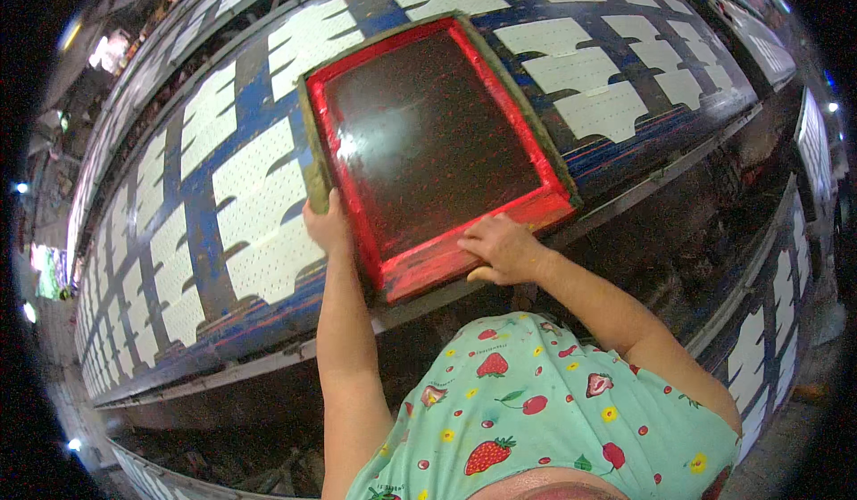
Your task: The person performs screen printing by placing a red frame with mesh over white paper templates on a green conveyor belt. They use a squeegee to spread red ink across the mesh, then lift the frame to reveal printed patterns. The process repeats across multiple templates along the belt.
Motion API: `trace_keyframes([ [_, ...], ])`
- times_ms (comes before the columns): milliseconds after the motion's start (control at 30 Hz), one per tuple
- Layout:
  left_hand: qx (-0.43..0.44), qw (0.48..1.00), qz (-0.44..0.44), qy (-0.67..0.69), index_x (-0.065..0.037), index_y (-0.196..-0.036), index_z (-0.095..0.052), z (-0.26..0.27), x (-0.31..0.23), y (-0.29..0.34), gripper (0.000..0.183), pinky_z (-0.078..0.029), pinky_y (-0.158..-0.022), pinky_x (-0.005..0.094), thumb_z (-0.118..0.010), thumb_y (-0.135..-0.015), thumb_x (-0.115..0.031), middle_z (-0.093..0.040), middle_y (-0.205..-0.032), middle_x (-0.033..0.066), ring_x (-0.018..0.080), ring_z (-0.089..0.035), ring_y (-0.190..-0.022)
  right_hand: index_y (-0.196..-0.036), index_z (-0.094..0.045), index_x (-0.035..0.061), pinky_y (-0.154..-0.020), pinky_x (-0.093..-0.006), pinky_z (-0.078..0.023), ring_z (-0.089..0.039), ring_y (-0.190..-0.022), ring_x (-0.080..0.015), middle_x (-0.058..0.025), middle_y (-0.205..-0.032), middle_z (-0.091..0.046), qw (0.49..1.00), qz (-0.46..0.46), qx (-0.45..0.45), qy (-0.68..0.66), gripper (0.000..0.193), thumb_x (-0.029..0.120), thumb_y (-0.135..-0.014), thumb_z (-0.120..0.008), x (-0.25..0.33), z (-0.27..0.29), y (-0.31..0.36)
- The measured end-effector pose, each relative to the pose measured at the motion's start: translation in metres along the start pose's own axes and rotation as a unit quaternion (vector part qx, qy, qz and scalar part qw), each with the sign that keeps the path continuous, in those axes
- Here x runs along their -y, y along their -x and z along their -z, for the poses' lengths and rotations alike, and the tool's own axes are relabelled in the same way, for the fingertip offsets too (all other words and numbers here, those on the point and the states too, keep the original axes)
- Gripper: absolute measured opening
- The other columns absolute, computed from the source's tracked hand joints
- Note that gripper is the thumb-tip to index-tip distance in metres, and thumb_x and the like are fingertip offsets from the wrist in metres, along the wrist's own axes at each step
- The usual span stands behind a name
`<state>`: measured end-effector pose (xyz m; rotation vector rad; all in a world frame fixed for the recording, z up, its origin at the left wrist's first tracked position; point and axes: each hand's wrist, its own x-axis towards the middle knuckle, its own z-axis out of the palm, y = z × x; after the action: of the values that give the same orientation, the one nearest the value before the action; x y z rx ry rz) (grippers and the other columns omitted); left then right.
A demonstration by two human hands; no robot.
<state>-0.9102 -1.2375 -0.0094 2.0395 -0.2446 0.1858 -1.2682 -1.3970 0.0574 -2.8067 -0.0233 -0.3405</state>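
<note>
A rectangular printing screen with a red-stained frame (516, 98) and dark mesh lies flat on a long blue table (234, 112). My left hand (327, 224) grips the frame's left edge near its lower corner. On the frame's near edge rests my right hand (502, 246), fingers spread over the red border. White fabric pieces (268, 196) lie in rows on the table around the screen.
The long table runs diagonally from lower left to upper right, covered with several rows of white cut pieces (589, 80). A dark gap (678, 232) separates it from a second similar table (786, 277) at right. Small lights glow in the dim surroundings.
</note>
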Motion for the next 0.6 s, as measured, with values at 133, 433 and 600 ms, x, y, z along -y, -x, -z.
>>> trace_keyframes([
  [133, 0.006, 0.999, 0.047, -0.014, 0.004, -0.122, -0.076, 0.001, -0.014, 0.0, 0.057, -0.058, -0.094, 0.0453, -0.091, -0.089, -0.04, -0.08, -0.112, 0.0195, 0.034, -0.076, -0.101, -0.122, -0.077, 0.01, -0.103, -0.0509, -0.053, -0.066, -0.121, -0.0345, -0.0099, -0.125, -0.073, 0.993, -0.02, -0.091, -0.07, 0.048, 0.044, -0.088, -0.084, -0.04, 0.022, 0.032],
  [433, -0.006, 0.996, 0.083, -0.022, 0.006, -0.115, -0.08, -0.009, -0.005, -0.008, 0.062, -0.058, -0.085, 0.0468, -0.092, -0.087, -0.048, -0.081, -0.103, 0.0195, 0.0328, -0.076, -0.09, -0.129, -0.075, 0.004, -0.106, -0.0501, -0.053, -0.067, -0.121, -0.0412, -0.0213, -0.128, -0.071, 0.858, -0.445, -0.185, -0.175, 0.038, 0.023, -0.096, -0.079, -0.171, 0.041, 0.12],
  [600, 0.055, 0.992, 0.069, 0.088, 0.01, -0.119, -0.079, -0.009, 0.002, -0.01, 0.053, -0.057, -0.083, 0.041, -0.089, -0.093, -0.035, -0.08, -0.102, 0.012, 0.0227, -0.07, -0.085, -0.133, -0.075, -0.0002, -0.101, -0.0439, -0.058, -0.075, -0.12, -0.0308, -0.0229, -0.129, -0.078, 0.815, -0.485, -0.09, -0.305, 0.045, 0.031, -0.102, -0.073, -0.197, 0.02, 0.128],
])
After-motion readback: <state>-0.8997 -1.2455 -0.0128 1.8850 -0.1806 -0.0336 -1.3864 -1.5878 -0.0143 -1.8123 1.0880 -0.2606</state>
